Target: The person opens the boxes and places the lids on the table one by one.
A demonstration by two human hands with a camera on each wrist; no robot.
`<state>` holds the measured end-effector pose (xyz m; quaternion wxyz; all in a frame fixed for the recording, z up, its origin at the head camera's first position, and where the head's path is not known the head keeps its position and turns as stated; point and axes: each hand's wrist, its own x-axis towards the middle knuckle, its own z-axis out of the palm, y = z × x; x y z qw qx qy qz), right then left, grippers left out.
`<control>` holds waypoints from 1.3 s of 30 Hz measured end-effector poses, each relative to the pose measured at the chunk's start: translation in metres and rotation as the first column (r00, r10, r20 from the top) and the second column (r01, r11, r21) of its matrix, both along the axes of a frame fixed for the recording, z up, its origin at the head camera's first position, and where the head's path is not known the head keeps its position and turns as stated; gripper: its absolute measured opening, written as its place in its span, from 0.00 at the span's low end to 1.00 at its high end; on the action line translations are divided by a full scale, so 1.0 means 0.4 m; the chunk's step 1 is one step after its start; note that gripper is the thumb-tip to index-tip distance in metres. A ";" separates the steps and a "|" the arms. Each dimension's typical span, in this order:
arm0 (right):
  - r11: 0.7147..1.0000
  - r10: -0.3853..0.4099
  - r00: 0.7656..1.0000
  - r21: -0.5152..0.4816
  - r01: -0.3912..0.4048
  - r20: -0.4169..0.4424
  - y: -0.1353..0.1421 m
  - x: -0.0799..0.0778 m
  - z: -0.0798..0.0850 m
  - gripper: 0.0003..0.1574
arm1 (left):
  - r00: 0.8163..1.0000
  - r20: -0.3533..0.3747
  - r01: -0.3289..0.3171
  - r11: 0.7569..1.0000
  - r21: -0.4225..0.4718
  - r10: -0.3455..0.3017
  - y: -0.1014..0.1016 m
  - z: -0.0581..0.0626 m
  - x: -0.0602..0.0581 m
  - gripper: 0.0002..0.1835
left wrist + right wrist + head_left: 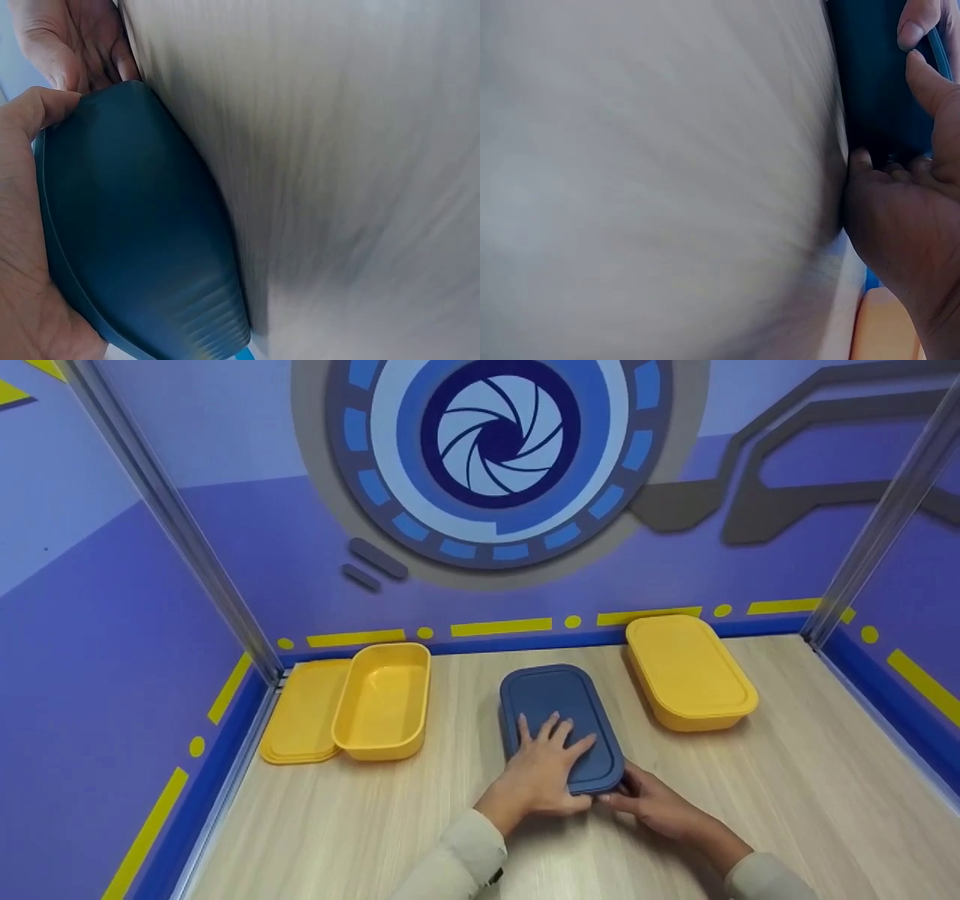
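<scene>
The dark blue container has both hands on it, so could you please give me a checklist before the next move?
1. Dark blue lid on its container: ok, covering the top.
2. Lid sealed all round: cannot tell; hands hide part of the rim.
3. Left hand on lid: ok, fingers spread.
4. Right hand at the near right corner: ok.
5. Left yellow container covered: not ok; its yellow lid lies beside it.
6. Right yellow container covered: ok.

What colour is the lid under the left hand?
Dark blue lid; the head view shows it best.
</scene>
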<state>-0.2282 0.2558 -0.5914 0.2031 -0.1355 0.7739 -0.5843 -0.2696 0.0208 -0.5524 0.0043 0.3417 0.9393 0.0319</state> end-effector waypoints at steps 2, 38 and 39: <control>1.000 -0.009 1.000 0.009 0.009 0.002 -0.002 0.002 -0.001 0.59 | 1.000 -0.010 0.004 1.000 0.005 -0.004 -0.001 -0.001 0.002 0.50; 0.994 -0.044 0.998 0.100 0.049 -0.046 -0.012 0.012 0.000 0.60 | 0.999 -0.020 0.032 0.999 0.000 -0.032 -0.002 -0.002 -0.005 0.50; 0.992 -0.047 0.997 0.113 0.053 -0.053 -0.013 0.013 0.001 0.61 | 0.999 -0.018 0.032 0.999 -0.002 -0.032 -0.002 -0.001 -0.006 0.50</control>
